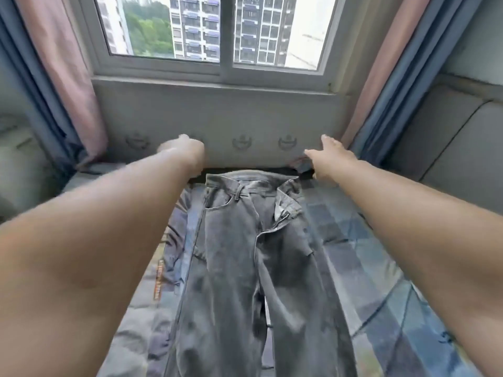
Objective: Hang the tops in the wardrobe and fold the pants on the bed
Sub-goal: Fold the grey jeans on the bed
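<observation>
On the bed [367,240]: jeans [245,254] lying flat, fly open
Left hand [181,151]: blurred, can't tell grip
Right hand [330,156]: fingers spreading wide, holding nothing

Grey washed jeans [245,254]; blue checked bedcover [367,254], perhaps patchwork; pink-blue curtains [68,77]

**Bedroom under the window**

In front of me a white-framed sliding window [226,31] lets in daylight, with apartment towers [196,25] and green trees [149,28] outside. Pink and blue curtains [68,85] hang either side. A grey padded wall panel [217,118] sits below the sill.
</observation>
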Action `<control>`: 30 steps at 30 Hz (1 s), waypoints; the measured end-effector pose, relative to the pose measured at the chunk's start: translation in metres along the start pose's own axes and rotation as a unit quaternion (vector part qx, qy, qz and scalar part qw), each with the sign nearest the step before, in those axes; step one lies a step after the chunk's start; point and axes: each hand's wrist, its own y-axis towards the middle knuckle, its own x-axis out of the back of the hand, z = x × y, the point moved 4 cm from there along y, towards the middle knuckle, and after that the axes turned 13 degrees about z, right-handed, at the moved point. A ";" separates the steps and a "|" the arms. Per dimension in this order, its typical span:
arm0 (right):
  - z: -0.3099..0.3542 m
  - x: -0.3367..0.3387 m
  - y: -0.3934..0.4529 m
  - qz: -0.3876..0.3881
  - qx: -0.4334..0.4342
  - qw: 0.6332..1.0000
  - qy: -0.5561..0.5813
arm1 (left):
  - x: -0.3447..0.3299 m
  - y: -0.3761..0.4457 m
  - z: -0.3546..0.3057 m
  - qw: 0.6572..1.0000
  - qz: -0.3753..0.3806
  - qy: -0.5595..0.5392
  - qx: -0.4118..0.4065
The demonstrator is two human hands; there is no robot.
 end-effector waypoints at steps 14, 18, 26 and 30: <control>-0.006 -0.230 0.006 0.192 0.057 0.976 -0.086 | -0.216 0.047 -0.032 0.989 0.135 0.040 -0.034; -0.005 -0.312 0.001 0.224 0.085 0.969 -0.052 | -0.303 0.053 -0.073 0.985 0.165 0.007 -0.054; 0.043 -0.459 0.080 0.131 0.177 0.973 0.074 | -0.482 0.122 -0.151 0.975 0.126 -0.165 -0.077; 0.073 -0.526 0.134 0.099 0.202 0.965 0.131 | -0.544 0.185 -0.194 0.930 0.042 -0.339 -0.131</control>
